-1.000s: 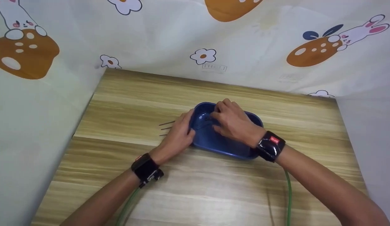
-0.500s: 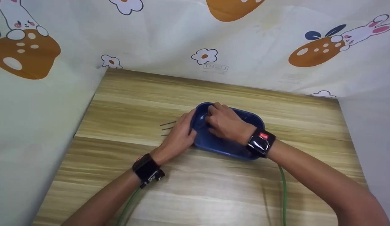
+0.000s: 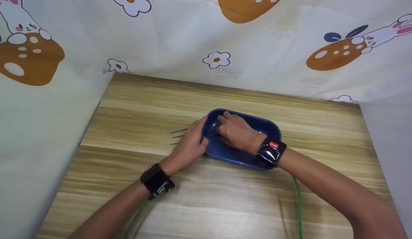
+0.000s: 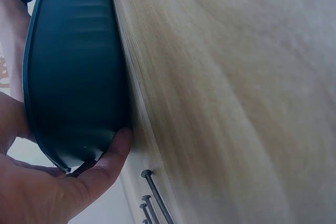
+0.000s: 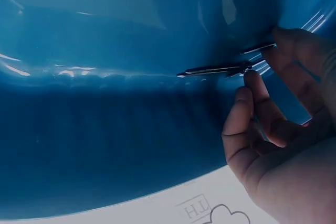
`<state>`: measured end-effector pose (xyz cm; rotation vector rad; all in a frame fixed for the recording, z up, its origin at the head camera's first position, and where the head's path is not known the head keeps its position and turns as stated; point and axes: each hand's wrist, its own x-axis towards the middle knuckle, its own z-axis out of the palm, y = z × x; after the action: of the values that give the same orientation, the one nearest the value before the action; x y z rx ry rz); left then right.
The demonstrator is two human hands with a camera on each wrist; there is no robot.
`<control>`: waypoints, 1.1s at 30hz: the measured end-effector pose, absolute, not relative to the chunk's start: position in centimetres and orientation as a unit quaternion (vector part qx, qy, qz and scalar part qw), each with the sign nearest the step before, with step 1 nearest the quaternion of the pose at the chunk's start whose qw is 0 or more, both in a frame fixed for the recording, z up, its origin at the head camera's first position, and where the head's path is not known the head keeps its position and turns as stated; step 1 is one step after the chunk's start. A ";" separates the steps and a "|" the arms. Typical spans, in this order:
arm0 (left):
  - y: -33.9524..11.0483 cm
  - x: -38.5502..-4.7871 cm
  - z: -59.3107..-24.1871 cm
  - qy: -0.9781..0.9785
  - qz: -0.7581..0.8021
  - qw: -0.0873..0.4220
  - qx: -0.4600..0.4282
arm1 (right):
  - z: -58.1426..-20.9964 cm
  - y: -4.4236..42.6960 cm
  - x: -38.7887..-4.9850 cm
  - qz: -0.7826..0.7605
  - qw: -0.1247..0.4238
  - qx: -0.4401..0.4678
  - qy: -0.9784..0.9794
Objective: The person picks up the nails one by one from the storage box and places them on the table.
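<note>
1. Blue tray (image 3: 216, 146) on the counter (image 3: 209, 202): left hand (image 3: 192, 141) grips its left end.
2. Right hand (image 3: 237, 132) has shifted leftward inside, bringing fingers (image 5: 266, 106) to the nails (image 5: 218, 70); whether they pinch one, we cannot tell.

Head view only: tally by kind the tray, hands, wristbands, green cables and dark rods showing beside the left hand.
Blue tray: 1
Hands: 2
Black wristbands: 2
Green cables: 2
Dark rods: 3 showing
Total: 10; hidden rods not counted.
</note>
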<state>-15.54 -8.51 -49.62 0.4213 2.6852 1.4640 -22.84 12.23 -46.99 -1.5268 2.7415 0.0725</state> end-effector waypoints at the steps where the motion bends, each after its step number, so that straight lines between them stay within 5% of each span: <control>1: -8.5 -15.6 -49.6 0.869 0.475 0.029 0.138 | -47.0 12.3 -22.7 0.022 -0.004 -0.486 0.874; 20: -9.8 -15.2 -50.2 0.871 0.469 0.028 0.140 | -47.5 11.4 -21.5 0.029 -0.014 -0.477 0.878; 33: -12.2 -14.3 -50.9 0.871 0.473 0.006 0.137 | -44.1 11.8 -20.7 -0.017 -0.086 -0.476 0.875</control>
<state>-14.33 -12.15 -50.94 0.4282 2.7241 1.4788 -20.69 11.84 -44.14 -1.5819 2.9117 -0.0558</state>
